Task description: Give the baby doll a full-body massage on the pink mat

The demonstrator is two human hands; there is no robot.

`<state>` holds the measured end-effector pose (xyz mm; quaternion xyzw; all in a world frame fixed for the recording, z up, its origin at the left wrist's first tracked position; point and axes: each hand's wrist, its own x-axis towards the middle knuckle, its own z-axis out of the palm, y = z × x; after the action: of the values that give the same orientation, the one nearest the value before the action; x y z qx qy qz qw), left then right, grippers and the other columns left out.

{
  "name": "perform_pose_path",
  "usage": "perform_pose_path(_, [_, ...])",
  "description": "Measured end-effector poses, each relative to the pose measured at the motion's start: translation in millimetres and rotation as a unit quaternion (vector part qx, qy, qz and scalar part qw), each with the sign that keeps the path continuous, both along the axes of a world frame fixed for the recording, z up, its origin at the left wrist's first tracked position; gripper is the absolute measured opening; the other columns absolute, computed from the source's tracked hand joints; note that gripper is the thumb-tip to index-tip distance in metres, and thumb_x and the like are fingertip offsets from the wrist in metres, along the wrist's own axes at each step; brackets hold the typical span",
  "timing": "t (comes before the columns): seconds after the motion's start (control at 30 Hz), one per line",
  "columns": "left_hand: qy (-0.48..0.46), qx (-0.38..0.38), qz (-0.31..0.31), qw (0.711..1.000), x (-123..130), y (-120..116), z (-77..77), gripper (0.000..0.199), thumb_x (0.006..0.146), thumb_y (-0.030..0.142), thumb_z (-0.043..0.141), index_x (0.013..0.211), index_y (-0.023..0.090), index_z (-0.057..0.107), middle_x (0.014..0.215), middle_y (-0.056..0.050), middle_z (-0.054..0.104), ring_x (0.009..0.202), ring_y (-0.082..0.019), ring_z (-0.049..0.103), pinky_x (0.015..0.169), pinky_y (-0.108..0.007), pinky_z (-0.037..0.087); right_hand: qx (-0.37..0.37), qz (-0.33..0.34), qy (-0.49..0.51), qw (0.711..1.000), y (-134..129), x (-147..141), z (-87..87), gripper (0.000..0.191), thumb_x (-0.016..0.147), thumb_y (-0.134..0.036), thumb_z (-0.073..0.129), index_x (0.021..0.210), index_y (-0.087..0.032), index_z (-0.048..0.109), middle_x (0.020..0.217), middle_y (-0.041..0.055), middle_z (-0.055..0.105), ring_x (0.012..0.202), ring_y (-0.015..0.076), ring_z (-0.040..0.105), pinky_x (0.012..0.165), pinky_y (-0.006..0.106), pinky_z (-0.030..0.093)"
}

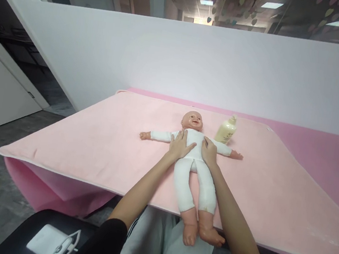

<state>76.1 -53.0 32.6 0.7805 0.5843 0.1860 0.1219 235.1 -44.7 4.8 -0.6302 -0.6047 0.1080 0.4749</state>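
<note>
Doll (196, 154) lies faceup on pink blanket (101, 143), feet past edge.
R hand (209, 149) fingers part hidden, grip can't be told; sleeves (111, 240) cut off at btm. Bottle (226, 131) writing too small to read. L hand (180, 146) open, flat on torso, which sits btwn both.

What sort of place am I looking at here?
Probably an infant-care practice room: a baby doll lies on a pale pink cloth near a pump bottle, and heart-shaped decorations show above the white partition.
</note>
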Motion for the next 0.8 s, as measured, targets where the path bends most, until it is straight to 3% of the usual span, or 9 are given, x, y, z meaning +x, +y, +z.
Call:
perform_pose_path(0.1, [-0.010,-0.007,0.026,1.000,-1.5,2.1,-1.5,0.080,0.094,0.062,0.023,0.152,0.008,0.019,0.159,-0.016,0.019,0.149,-0.028,0.016,0.120,-0.054,0.010,0.072,0.038,0.020,0.996,-9.1,-1.7,5.0,0.037,0.083,-0.024,0.046,0.108,-0.009,0.069,0.114,0.0168,0.070,0.109,0.0273,0.065,0.102,0.043,0.047])
perform_pose_path(0.2, [-0.010,0.012,0.053,0.998,-2.7,3.8,-4.4,0.073,0.096,0.056,0.025,0.150,0.007,0.025,0.157,-0.016,0.027,0.147,-0.029,0.023,0.121,-0.049,0.013,0.130,0.154,0.024,0.979,-20.3,-5.2,11.2,0.027,0.081,-0.026,0.051,0.094,-0.017,0.073,0.097,0.0090,0.075,0.092,0.0236,0.070,0.090,0.038,0.054])
perform_pose_path(0.27, [-0.004,0.033,0.071,0.997,-3.7,5.3,-6.8,0.066,0.098,0.049,0.026,0.148,0.006,0.031,0.154,-0.016,0.034,0.145,-0.029,0.028,0.120,-0.046,0.017,0.119,0.232,0.015,0.965,-25.2,-8.7,14.2,0.023,0.080,-0.026,0.053,0.085,-0.019,0.074,0.087,0.0059,0.076,0.084,0.0225,0.071,0.086,0.037,0.056])
perform_pose_path(0.37, [0.000,0.072,0.086,0.994,-6.3,8.1,-10.5,0.055,0.099,0.039,0.028,0.142,0.006,0.041,0.148,-0.015,0.045,0.140,-0.029,0.035,0.117,-0.042,0.024,0.083,0.286,-0.012,0.955,-26.1,-15.1,16.1,0.023,0.080,-0.025,0.053,0.086,-0.019,0.075,0.088,0.0047,0.076,0.090,0.0233,0.072,0.095,0.039,0.053])
perform_pose_path(0.5, [-0.010,0.145,0.097,0.985,-13.6,9.9,-14.5,0.041,0.097,0.022,0.032,0.130,0.014,0.055,0.128,-0.012,0.062,0.128,-0.026,0.048,0.110,-0.040,0.031,0.045,0.270,-0.080,0.958,-19.2,-20.6,15.4,0.029,0.084,-0.027,0.052,0.103,-0.021,0.073,0.108,0.0046,0.073,0.112,0.0235,0.065,0.110,0.043,0.041])
perform_pose_path(0.63, [-0.022,0.153,0.083,0.984,-21.8,8.3,-15.8,0.036,0.092,0.014,0.039,0.120,0.015,0.060,0.117,-0.011,0.067,0.112,-0.024,0.056,0.102,-0.037,0.037,0.002,0.230,-0.161,0.960,-11.8,-20.6,14.1,0.036,0.088,-0.030,0.049,0.118,-0.020,0.066,0.133,0.0067,0.061,0.136,0.0251,0.044,0.119,0.052,0.018])
perform_pose_path(0.8, [-0.072,0.149,0.032,0.986,-22.4,2.4,-9.7,0.046,0.081,0.000,0.041,0.117,0.019,0.063,0.119,-0.007,0.067,0.115,-0.021,0.057,0.110,-0.038,0.033,-0.061,0.127,-0.176,0.974,-6.7,-17.2,12.8,0.050,0.092,-0.038,0.045,0.138,-0.020,0.051,0.151,0.0099,0.041,0.144,0.0276,0.031,0.117,0.058,0.015])
